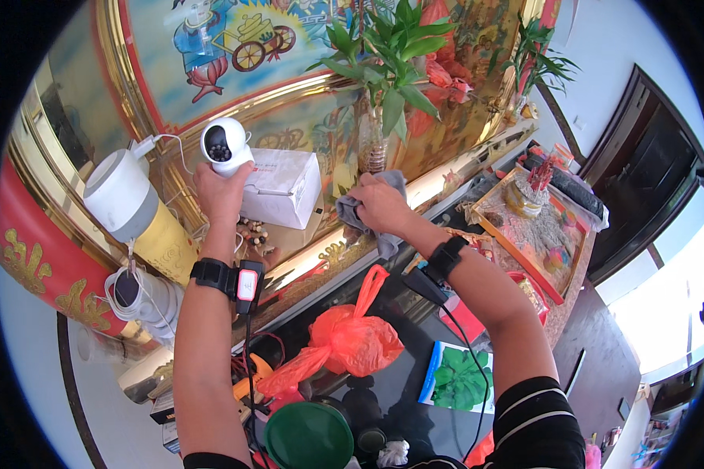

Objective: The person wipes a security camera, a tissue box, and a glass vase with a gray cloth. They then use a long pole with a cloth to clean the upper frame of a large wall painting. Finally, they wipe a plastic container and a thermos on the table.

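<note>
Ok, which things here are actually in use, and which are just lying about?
In use: left hand holding small white dome camera; right hand pressing grey cloth on gold shelf.
Lying about: white cardboard box, orange plastic bag, green round lid.

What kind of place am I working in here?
Probably a home altar or shrine shelf: a gilded painted panel, a tray of ash with a red ornament, and a vase of green stalks.

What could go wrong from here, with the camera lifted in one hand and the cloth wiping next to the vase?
The left hand holds the white camera up; its white cable runs back to a plug and may pull taut. The right hand presses a grey cloth close to the glass vase of tall green stems, which a wide wipe might tip.
</note>
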Tool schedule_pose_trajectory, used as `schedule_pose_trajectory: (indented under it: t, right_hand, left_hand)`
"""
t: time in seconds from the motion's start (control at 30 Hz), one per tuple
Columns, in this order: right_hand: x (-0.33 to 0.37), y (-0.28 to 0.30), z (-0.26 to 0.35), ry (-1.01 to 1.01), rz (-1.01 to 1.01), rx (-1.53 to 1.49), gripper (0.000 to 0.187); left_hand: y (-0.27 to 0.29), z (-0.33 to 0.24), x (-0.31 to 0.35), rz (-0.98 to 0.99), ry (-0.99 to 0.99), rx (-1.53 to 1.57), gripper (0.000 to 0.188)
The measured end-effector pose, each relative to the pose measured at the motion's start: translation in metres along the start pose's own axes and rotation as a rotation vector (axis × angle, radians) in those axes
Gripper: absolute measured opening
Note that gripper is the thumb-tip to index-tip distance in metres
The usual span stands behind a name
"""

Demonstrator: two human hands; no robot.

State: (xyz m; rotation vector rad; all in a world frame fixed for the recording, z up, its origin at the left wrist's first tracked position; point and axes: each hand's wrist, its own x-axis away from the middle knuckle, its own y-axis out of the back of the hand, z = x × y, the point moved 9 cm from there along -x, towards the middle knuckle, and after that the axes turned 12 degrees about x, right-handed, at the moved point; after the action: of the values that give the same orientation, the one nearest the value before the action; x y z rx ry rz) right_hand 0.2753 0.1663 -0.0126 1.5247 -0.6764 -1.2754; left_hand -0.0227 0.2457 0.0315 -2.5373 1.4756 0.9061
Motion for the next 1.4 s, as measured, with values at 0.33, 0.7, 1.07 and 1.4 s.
schedule_pose_trajectory:
  t: [0.33,0.7,1.07,1.4]
  right_hand:
    - [-0.040,0.009,-0.011,-0.008,0.099,-0.252,0.059]
    - [-0.035,0.030,-0.096,-0.766,-0.327,0.014,0.089]
    - [-0.049,0.007,-0.146,-0.658,-0.388,-0.250,0.077]
    - [-0.049,0.006,-0.193,-0.391,-0.294,-0.814,0.063]
  left_hand:
    - [0.002,-0.003,0.000,-0.011,-0.063,0.041,0.074]
    - [0.000,0.003,-0.002,-0.008,-0.046,0.093,0.073]
    - [0.003,-0.003,0.001,-0.005,-0.048,0.051,0.073]
    - [0.004,-0.008,0.003,-0.003,-0.050,0.057,0.072]
